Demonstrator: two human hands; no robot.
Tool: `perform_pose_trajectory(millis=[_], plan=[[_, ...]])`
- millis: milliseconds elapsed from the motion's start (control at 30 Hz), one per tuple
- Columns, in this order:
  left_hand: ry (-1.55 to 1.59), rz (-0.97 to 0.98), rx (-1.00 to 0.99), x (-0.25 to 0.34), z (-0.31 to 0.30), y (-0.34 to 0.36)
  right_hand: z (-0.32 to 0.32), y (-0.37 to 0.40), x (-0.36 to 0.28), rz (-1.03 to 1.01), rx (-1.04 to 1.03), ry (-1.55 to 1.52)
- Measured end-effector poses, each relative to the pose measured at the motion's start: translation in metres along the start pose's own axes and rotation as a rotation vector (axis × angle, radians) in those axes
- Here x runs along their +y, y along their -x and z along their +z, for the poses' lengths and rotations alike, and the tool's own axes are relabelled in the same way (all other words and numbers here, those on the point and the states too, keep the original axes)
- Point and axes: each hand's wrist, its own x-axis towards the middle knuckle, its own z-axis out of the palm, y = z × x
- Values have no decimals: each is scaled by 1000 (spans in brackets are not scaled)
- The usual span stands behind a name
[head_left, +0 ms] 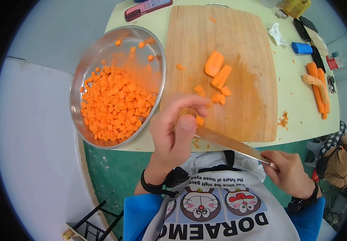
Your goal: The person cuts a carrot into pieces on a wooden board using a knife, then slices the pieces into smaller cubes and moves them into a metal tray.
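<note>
- Steel bowl point(74, 108): diced carrot point(115, 102), partly blurred.
- Left hand point(172, 128): fingers half-curled, thumb apart, gripping nothing visible.
- Board point(258, 60): carrot chunks point(221, 77), some hand-hidden.
- Right hand point(289, 172): closed round knife point(229, 141), handle hidden.

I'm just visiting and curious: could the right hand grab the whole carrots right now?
Probably not yet: the right hand is closed around the knife. With that put down, the way to the carrots looks unblocked.
</note>
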Motion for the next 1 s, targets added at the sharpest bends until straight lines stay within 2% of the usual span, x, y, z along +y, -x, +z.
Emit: perform_pose_trajectory(millis=[100, 167, 367, 1000], plan=[[62, -35, -78, 1, 2, -3, -1, 1, -3, 35, 6, -25], [-36, -123, -125, 5, 1, -6, -2, 0, -4, 55, -6, -46], [105, -133, -88, 1, 0, -4, 4, 2, -5, 45, -10, -65], [80, -173, -116, -3, -3, -2, 8, 0, -9, 71, -34, -41]])
